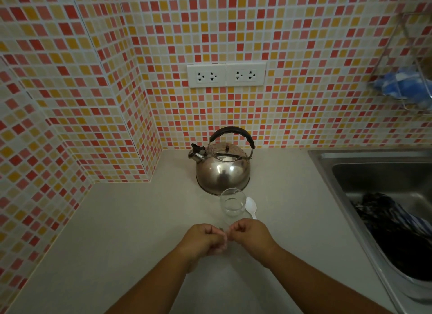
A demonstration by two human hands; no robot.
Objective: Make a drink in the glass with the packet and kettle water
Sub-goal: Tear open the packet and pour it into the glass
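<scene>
A steel kettle [223, 171] with a black handle stands on the pale counter near the tiled wall, spout to the left. Just in front of it is a clear empty glass [232, 205], upright, with a white plastic spoon [252, 207] lying at its right. In front of the glass, my left hand [203, 241] and my right hand [251, 236] are held close together, both pinching a small pale packet [224, 237]. The packet is mostly hidden by my fingers.
A steel sink [383, 173] lies at the right, holding a dark striped cloth [392, 222]. Two white wall sockets [226, 74] sit above the kettle. A wire rack with something blue [404, 82] hangs at the upper right. Tiled walls enclose the counter on the left and back.
</scene>
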